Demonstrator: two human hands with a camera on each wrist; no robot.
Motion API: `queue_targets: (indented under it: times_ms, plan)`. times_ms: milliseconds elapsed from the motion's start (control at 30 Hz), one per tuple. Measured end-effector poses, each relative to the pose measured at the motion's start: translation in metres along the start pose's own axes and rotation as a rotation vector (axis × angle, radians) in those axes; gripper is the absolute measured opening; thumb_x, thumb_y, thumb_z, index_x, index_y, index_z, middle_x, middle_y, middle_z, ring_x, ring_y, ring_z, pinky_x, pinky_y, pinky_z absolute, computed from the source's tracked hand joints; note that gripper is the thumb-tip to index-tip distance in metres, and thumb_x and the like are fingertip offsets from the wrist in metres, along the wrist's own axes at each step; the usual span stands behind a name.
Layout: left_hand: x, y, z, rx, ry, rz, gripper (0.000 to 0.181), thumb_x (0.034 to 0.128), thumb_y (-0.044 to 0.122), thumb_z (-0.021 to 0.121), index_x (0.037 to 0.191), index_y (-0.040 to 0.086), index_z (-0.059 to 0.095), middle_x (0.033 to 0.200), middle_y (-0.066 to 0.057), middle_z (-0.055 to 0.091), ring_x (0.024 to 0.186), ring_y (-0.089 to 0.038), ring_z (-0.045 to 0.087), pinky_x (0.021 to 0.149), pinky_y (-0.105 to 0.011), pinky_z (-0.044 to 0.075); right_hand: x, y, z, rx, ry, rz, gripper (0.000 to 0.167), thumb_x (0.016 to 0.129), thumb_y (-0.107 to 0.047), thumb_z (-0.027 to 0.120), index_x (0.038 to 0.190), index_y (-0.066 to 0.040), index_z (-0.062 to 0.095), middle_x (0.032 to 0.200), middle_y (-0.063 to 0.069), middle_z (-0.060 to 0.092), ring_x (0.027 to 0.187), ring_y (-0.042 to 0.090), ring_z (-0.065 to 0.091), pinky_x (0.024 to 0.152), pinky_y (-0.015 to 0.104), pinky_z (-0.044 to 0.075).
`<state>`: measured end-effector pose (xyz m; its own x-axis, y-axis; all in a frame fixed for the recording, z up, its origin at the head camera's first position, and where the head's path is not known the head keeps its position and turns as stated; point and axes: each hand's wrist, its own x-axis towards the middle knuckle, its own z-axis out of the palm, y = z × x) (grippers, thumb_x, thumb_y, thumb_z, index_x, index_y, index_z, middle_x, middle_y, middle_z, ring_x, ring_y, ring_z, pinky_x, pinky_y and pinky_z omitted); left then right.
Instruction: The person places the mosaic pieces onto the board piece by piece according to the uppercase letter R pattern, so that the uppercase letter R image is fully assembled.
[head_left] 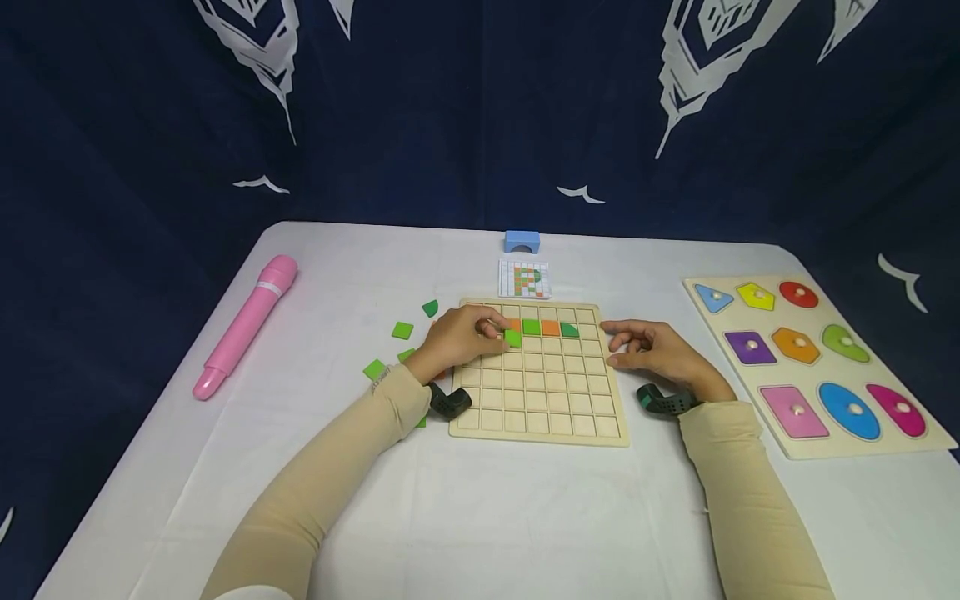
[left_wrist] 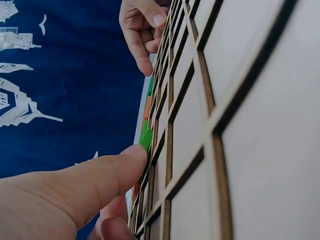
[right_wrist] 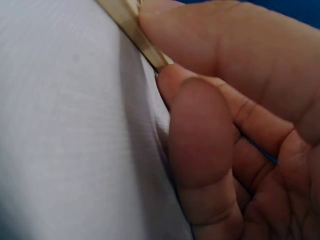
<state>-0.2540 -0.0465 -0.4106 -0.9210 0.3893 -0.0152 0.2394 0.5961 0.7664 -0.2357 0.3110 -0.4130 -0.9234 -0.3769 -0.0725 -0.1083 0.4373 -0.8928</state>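
Note:
A wooden grid board [head_left: 540, 425] lies on the white table. In its second row are orange, green and white-and-green tiles. My left hand [head_left: 467, 333] pinches a light green square tile [head_left: 513, 338] just below that row; the left wrist view shows the thumb [left_wrist: 132, 160] against this tile [left_wrist: 146, 138], which is tilted. At the board's right edge, my right hand [head_left: 656, 350] rests its thumb and index finger against the side, its other fingers loosely bent. Close up, the right fingertips touch the board's edge [right_wrist: 135, 32].
Loose green tiles [head_left: 402, 331] lie left of the board, some partly behind the left arm. Beyond it are a pattern card [head_left: 524, 279] and a blue block [head_left: 522, 242]. A pink microphone-shaped object [head_left: 247, 325] lies left, a shape puzzle [head_left: 813, 367] right.

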Motion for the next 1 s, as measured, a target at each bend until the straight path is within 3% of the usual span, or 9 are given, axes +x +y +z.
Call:
queue_targets:
  times_ms: [167, 400, 667, 1000]
  plan:
    - [-0.0017, 0.0017, -0.0001, 0.02, -0.01, -0.026, 0.031, 0.0927, 0.026, 0.088, 0.121, 0.017, 0.081, 0.087, 0.008, 0.07, 0.084, -0.013, 0.063, 0.08, -0.031, 0.047, 0.0001, 0.0001, 0.0002, -0.001, 0.0, 0.001, 0.062, 0.093, 0.004, 0.079, 0.148, 0.017, 0.053, 0.101, 0.0, 0.068, 0.076, 0.009, 0.05, 0.068, 0.02, 0.044]
    - [-0.0015, 0.0032, -0.0001, 0.08, -0.015, -0.022, 0.031, 0.0921, 0.027, 0.089, 0.121, 0.02, 0.082, 0.095, 0.008, 0.074, 0.086, -0.013, 0.064, 0.084, -0.032, 0.048, 0.0, -0.0003, 0.0005, 0.002, 0.001, 0.015, 0.064, 0.093, 0.003, 0.079, 0.149, 0.016, 0.052, 0.102, 0.0, 0.068, 0.077, 0.009, 0.05, 0.068, 0.02, 0.044]
    - [-0.0011, 0.0025, -0.0005, 0.049, -0.016, 0.0, 0.032, 0.0919, 0.026, 0.089, 0.122, 0.018, 0.081, 0.093, 0.008, 0.073, 0.089, -0.013, 0.064, 0.084, -0.032, 0.048, -0.0005, -0.0002, -0.0001, -0.009, 0.007, 0.005, 0.063, 0.093, 0.003, 0.079, 0.149, 0.017, 0.052, 0.101, -0.001, 0.068, 0.077, 0.01, 0.051, 0.069, 0.02, 0.045]
    - [-0.002, 0.0045, -0.0021, 0.021, -0.047, 0.023, 0.032, 0.0931, 0.022, 0.088, 0.124, 0.016, 0.08, 0.095, 0.006, 0.075, 0.097, -0.015, 0.068, 0.098, -0.036, 0.053, -0.0004, 0.0019, 0.0008, 0.002, 0.004, 0.006, 0.064, 0.094, 0.002, 0.079, 0.149, 0.016, 0.051, 0.103, 0.001, 0.068, 0.077, 0.01, 0.051, 0.07, 0.02, 0.046]
